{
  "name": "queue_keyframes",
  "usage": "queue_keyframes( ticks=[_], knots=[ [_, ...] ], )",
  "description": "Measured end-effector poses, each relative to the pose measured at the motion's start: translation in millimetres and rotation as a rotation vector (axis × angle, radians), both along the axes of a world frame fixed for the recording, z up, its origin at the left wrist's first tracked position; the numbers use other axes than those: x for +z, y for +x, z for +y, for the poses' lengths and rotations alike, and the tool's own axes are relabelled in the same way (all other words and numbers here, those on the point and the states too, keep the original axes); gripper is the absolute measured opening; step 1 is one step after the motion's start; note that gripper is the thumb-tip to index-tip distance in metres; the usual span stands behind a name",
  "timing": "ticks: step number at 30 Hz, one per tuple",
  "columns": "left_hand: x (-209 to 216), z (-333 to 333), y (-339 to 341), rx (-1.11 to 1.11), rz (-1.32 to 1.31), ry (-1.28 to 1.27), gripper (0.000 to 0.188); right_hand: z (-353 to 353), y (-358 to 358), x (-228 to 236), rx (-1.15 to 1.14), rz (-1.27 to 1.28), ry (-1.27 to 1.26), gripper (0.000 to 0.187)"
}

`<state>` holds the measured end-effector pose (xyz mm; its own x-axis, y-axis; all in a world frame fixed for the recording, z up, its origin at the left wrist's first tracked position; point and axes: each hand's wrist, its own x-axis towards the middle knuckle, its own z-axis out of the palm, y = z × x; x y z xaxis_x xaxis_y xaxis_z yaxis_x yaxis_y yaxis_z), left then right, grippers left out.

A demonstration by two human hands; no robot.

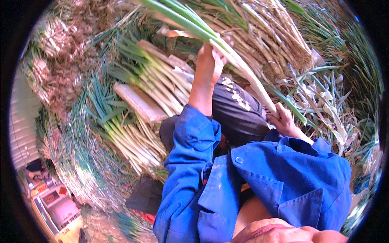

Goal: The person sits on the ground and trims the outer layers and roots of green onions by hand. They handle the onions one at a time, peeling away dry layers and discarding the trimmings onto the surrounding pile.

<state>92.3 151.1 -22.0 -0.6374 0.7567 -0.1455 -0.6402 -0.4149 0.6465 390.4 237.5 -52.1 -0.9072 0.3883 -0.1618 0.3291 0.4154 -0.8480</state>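
Note:
A long green onion (253, 80) slants across in front of me, its green leaves toward the top and its white stalk toward my right. My left hand (210, 62) is closed around it near where green turns to white. Lower down, my right hand (285, 120) pinches the white end with bent fingers. A strip of dry, tan leaf (181, 34) hangs beside the leaves. Left of my knees lies a bunch of clean-looking green onions (162, 81) next to a pale block (139, 103). A second bunch (125, 139) rests nearer to me.
Soil-covered green onions with roots (279, 40) are piled at the far right. Stripped leaves (324, 101) litter the ground by my right hand. Heaps of onions (73, 162) fill the left side, with a box (56, 206) at the lower left near a ribbed wall (25, 121).

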Motion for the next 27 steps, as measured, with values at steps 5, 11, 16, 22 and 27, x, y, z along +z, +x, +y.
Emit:
queue_keyframes(
  ticks=[5,11,16,22,27],
  knots=[
    [33,-36,-17,0.199,-0.01,0.175,0.034,12,-29,6,0.144,-0.194,-0.775,0.023],
    [-12,-63,-18,0.442,-0.054,0.038,0.019,-8,-123,20,0.29,0.158,-0.195,0.051],
    [13,-73,-2,0.525,-0.038,-0.066,0.02,-53,-204,42,0.122,0.401,0.123,0.034],
    [20,-90,5,0.474,-0.015,-0.102,0.032,-69,-214,31,-0.087,0.338,0.063,0.024],
    [9,-80,18,0.406,0.011,-0.021,0.036,-73,-218,24,-0.315,0.468,-0.654,0.02]
  ],
)
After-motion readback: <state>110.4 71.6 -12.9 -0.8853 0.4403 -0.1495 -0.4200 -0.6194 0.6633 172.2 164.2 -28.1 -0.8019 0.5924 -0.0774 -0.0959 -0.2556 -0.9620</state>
